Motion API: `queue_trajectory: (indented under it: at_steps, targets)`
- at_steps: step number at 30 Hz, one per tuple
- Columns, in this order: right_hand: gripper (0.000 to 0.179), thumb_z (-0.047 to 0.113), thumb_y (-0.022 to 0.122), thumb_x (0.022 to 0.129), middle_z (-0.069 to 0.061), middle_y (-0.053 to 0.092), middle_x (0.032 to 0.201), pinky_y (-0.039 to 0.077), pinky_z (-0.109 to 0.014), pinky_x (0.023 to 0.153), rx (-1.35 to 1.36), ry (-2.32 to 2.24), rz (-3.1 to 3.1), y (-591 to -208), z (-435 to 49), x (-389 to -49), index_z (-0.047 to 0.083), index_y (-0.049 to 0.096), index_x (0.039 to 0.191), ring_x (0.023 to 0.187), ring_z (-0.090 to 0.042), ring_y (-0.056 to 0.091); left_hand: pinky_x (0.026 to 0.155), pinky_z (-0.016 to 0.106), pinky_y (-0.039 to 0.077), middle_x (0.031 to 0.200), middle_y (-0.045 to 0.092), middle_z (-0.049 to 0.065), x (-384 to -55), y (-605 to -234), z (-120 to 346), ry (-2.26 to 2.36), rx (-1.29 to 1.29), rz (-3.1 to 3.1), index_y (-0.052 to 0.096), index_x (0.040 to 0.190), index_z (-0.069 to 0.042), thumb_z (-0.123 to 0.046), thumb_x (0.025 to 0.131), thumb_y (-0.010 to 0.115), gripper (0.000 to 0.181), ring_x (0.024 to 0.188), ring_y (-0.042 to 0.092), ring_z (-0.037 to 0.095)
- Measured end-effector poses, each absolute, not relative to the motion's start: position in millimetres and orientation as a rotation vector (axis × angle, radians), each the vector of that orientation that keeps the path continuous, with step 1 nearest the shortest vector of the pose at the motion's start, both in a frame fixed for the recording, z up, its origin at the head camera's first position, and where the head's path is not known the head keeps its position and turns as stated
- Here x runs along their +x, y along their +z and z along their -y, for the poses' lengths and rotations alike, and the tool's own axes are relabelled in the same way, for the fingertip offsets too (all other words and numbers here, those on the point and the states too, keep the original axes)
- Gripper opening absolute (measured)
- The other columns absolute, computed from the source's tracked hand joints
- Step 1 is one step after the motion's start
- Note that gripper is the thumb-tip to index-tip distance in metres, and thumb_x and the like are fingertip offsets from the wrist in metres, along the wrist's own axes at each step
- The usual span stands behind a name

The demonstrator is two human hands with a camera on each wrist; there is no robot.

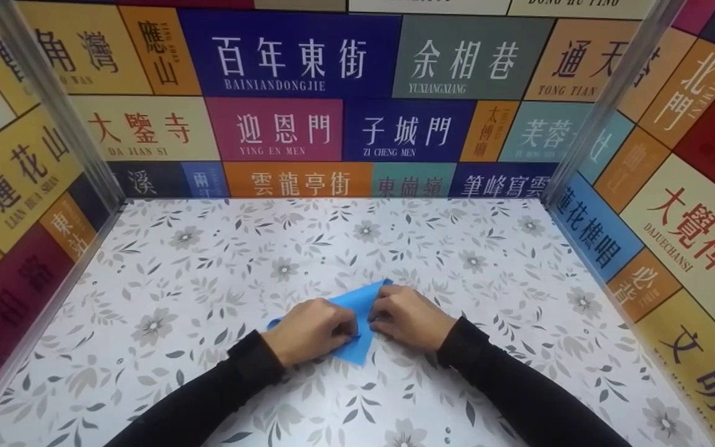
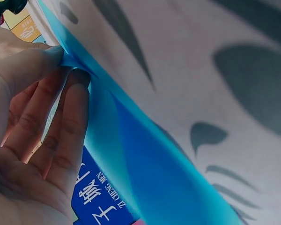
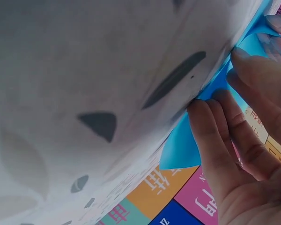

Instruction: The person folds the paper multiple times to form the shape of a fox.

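A sheet of blue paper (image 1: 359, 301), partly folded, lies on the floral table surface between both hands. My left hand (image 1: 314, 329) pinches a flap of it between thumb and fingertips, and the left wrist view shows a raised fold in the paper (image 2: 150, 173) running away from that pinch. At the sheet's right edge, my right hand (image 1: 412, 318) holds the paper with curled fingers and thumb. In the right wrist view its fingertips press the paper (image 3: 182, 145) against the table. Both hands cover much of the sheet.
The white tabletop (image 1: 221, 261) has a grey leaf and flower print. Panels of coloured blocks with Chinese lettering (image 1: 289, 56) stand at the back and both sides, with clear corner posts (image 1: 618, 99) between them.
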State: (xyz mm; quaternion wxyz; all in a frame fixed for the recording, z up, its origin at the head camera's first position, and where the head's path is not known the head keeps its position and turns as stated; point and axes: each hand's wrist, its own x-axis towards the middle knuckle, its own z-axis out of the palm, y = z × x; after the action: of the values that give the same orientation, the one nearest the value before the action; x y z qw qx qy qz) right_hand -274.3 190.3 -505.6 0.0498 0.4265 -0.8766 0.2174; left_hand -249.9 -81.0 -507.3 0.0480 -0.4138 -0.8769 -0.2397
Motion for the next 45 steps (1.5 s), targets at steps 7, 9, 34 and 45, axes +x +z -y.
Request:
queue_trajectory:
  at_steps: [7,9,34,45]
  targets:
    - [0.006,0.012,0.092,0.100,-0.003,0.079,0.105,0.068,-0.034,0.085,1.255,0.703,2.669,-503.4,-193.7,-273.8,0.012,0.087,0.104,0.095,-0.017,0.076,0.086,0.035,0.071,0.101,0.088,-0.005,-248.1,-505.6,78.8,-0.658,-1.279,2.667,0.085,0.104,-0.019,-0.012,0.097,0.091,0.012,0.093,0.084,0.018]
    - [0.009,0.012,0.093,0.099,-0.004,0.079,0.106,0.068,-0.034,0.084,1.266,0.697,2.657,-502.9,-194.4,-274.8,0.012,0.087,0.105,0.095,-0.017,0.076,0.087,0.035,0.071,0.102,0.089,-0.004,-247.8,-505.0,78.5,-0.651,-1.283,2.665,0.086,0.105,-0.019,-0.012,0.097,0.091,0.012,0.094,0.085,0.018]
    - [0.011,0.012,0.092,0.099,-0.003,0.073,0.097,0.068,-0.035,0.080,1.322,0.512,2.587,-504.7,-191.2,-267.7,0.013,0.082,0.096,0.086,-0.019,0.073,0.091,0.032,0.070,0.103,0.088,-0.005,-235.3,-504.9,73.2,-0.727,-1.332,2.633,0.086,0.102,-0.020,-0.013,0.098,0.091,0.009,0.099,0.084,0.014]
    - [0.004,0.010,0.089,0.102,-0.005,0.072,0.101,0.069,-0.038,0.085,1.329,0.506,2.625,-506.6,-190.2,-264.0,0.011,0.086,0.099,0.090,-0.021,0.075,0.088,0.033,0.070,0.100,0.087,-0.006,-231.9,-507.5,70.8,-0.671,-1.348,2.627,0.085,0.100,-0.021,-0.015,0.099,0.091,0.009,0.096,0.083,0.013]
